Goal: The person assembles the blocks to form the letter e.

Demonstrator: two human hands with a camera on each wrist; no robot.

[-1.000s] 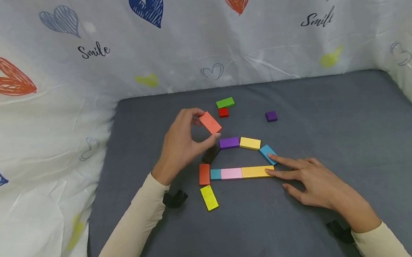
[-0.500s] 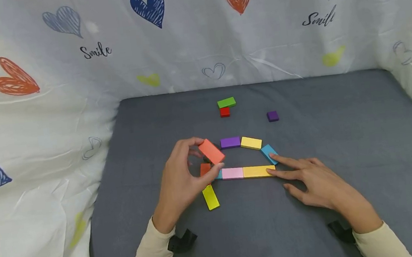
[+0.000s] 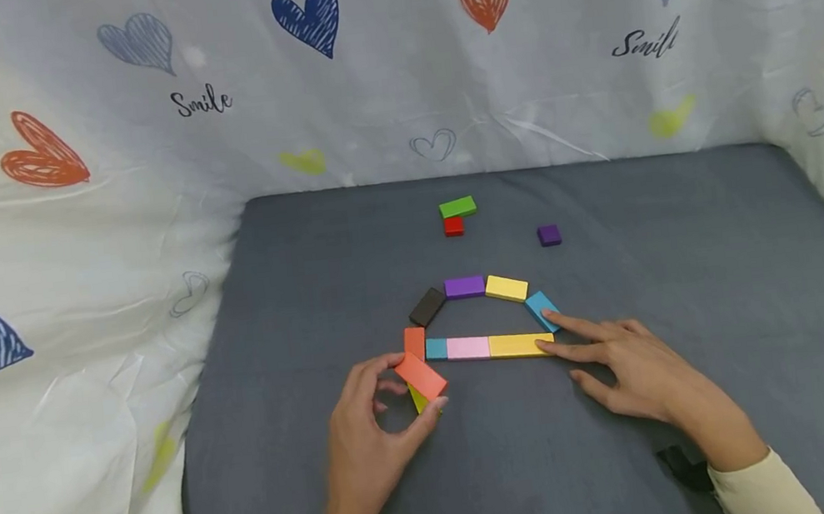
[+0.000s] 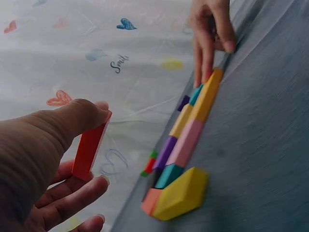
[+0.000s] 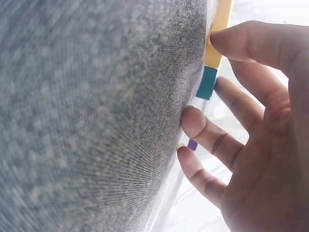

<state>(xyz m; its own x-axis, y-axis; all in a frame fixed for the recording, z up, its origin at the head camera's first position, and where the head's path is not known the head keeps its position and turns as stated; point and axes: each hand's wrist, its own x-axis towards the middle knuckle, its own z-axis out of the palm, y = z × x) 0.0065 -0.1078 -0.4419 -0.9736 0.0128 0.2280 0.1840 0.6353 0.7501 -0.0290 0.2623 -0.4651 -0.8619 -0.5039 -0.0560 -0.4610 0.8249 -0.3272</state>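
My left hand (image 3: pixel 371 445) pinches a coral-orange block (image 3: pixel 422 376) between thumb and fingers, raised off the cloth in the left wrist view. In the head view this block partly hides a bright yellow block (image 3: pixel 418 401). My right hand (image 3: pixel 630 364) has its fingers extended, fingertips touching a blue block (image 3: pixel 540 307) and a long golden-yellow block (image 3: pixel 515 346). Pink (image 3: pixel 468 348) and teal (image 3: pixel 436 349) blocks continue that straight row leftward to an orange block (image 3: pixel 414 340). Dark brown (image 3: pixel 427 307), purple (image 3: pixel 465 287) and pale yellow (image 3: pixel 507 288) blocks arch above it.
Farther back, a green block (image 3: pixel 458 207) lies against a small red block (image 3: pixel 453 227). A small dark purple block (image 3: pixel 549 235) sits to their right. Grey cloth (image 3: pixel 647 266) covers the table, and a white curtain (image 3: pixel 379 84) printed with hearts hangs behind and to the left.
My left hand has come toward the front edge with the coral-orange block, from beside the purple block to over the bright yellow one. The right hand has stayed in place.
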